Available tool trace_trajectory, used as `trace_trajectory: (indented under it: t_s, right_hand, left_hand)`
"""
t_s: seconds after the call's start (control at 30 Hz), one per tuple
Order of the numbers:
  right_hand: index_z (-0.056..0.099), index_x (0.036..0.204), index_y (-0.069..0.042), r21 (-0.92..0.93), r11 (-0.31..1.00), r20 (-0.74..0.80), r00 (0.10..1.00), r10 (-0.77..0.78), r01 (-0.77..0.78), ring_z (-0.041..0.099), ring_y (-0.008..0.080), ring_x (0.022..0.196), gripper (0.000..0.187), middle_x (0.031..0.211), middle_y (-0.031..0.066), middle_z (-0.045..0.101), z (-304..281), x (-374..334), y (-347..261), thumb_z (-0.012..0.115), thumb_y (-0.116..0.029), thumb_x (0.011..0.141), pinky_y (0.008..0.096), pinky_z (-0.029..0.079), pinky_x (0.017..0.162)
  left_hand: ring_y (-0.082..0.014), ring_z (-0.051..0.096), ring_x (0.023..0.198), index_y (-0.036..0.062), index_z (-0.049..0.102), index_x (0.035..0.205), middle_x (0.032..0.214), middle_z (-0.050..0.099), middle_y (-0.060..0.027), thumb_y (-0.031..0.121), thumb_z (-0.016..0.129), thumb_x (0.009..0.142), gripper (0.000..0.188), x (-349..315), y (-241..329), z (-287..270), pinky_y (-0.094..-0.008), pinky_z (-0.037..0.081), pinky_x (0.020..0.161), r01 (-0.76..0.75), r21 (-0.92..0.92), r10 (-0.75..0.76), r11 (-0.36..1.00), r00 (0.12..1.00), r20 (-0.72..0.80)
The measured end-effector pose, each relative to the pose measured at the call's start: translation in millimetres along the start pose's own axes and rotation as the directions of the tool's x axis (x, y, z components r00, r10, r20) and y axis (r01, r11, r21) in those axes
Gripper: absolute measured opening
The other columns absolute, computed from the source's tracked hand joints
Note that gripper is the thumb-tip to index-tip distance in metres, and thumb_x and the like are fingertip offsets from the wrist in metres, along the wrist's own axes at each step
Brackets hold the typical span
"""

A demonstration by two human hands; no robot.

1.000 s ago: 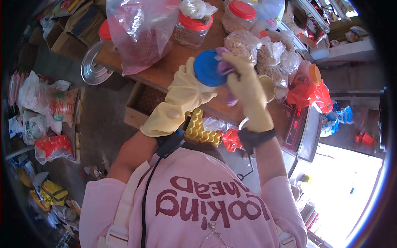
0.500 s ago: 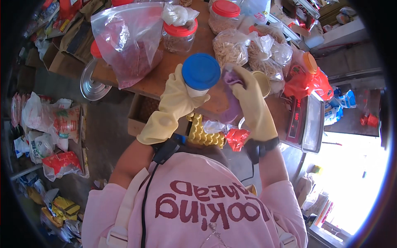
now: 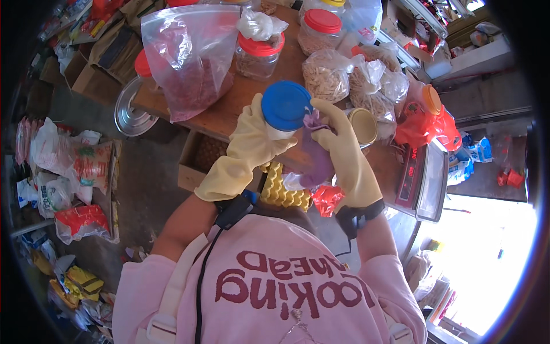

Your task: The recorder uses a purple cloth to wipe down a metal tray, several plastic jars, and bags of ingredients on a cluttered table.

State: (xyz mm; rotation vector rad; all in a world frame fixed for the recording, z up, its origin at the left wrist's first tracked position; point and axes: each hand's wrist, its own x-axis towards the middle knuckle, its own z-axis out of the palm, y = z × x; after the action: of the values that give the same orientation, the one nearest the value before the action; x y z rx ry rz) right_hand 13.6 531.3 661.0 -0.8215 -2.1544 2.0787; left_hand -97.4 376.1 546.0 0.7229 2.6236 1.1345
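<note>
Both my hands wear cream rubber gloves. My left hand (image 3: 252, 135) is wrapped round a white jar with a blue screw lid (image 3: 286, 105), held upright over the near edge of the wooden table. Pinched in my right hand (image 3: 338, 140) is a purple cloth (image 3: 317, 157); one end of it touches the right side of the blue lid and the rest hangs down below my fingers. Just right of that hand stands a jar with a beige lid (image 3: 363, 126). The jar's lower side is mostly hidden by my left glove.
Red-lidded jars (image 3: 259, 54), a large zip bag of reddish contents (image 3: 195, 69) and knotted clear bags (image 3: 326, 74) crowd the table (image 3: 229, 106). To the right sits a digital scale (image 3: 424, 178). Below the table edge are yellow egg trays (image 3: 283, 192) and a cardboard box (image 3: 200, 163).
The purple cloth has come left and now meets the blue lid, with my right hand closer to the jar. The jar has shifted slightly right and down in the view.
</note>
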Motion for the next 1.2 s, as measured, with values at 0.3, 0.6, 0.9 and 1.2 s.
trace_trajectory:
  t_s: [0.3, 0.6, 0.9, 1.2]
  right_hand:
    - [0.046, 0.155, 0.001, 0.414, 0.904, 0.092, 0.993, 0.080, -0.111, 0.063, 0.0198, 0.097, 0.066, 0.110, 0.0092, 0.063, -5.3, 15.4, 14.7, 0.061, -0.003, 0.091, 0.0322, 0.053, 0.091]
    - [0.060, 0.143, -0.002, 0.039, 0.982, 0.470, 0.864, -0.179, 0.183, 0.066, 0.0242, 0.113, 0.060, 0.127, 0.0158, 0.067, 8.4, 6.2, 5.7, 0.067, -0.002, 0.083, 0.0319, 0.052, 0.100]
    - [0.070, 0.121, 0.001, -0.381, 0.502, 0.422, 0.629, -0.653, 0.776, 0.074, 0.0262, 0.101, 0.049, 0.110, 0.0169, 0.075, -8.6, 79.4, -41.2, 0.049, 0.013, 0.079, 0.0349, 0.057, 0.088]
    - [0.072, 0.122, -0.003, -0.691, 0.471, 0.289, 0.807, -0.515, 0.548, 0.067, 0.0462, 0.108, 0.046, 0.106, 0.0267, 0.070, 11.9, 66.6, -13.8, 0.059, 0.004, 0.078, 0.0507, 0.054, 0.096]
  left_hand:
    - [-0.0419, 0.062, 0.122, 0.0049, 0.025, 0.159, 0.134, 0.054, -0.0235, 0.046, 0.096, 0.067, 0.124, 6.0, -15.9, 8.0, -0.0494, 0.055, 0.100, 0.033, -0.079, -0.032, 0.996, 0.999, 0.018]
    - [-0.0438, 0.059, 0.116, 0.0074, 0.038, 0.151, 0.132, 0.056, -0.0251, 0.038, 0.093, 0.074, 0.100, 3.7, -19.6, 5.2, -0.0516, 0.051, 0.098, -0.045, -0.044, 0.044, 0.998, 0.999, -0.025]
    - [-0.0422, 0.060, 0.118, 0.0074, 0.032, 0.151, 0.131, 0.056, -0.0249, 0.037, 0.098, 0.066, 0.112, -1.3, -2.2, -0.3, -0.0525, 0.052, 0.098, -0.065, -0.054, 0.062, 0.996, 0.997, -0.042]
    - [-0.0391, 0.060, 0.117, 0.0099, 0.032, 0.153, 0.134, 0.056, -0.0201, 0.036, 0.099, 0.065, 0.113, -3.9, 2.7, -2.6, -0.0499, 0.053, 0.099, -0.010, -0.037, 0.010, 0.999, 1.000, -0.010]
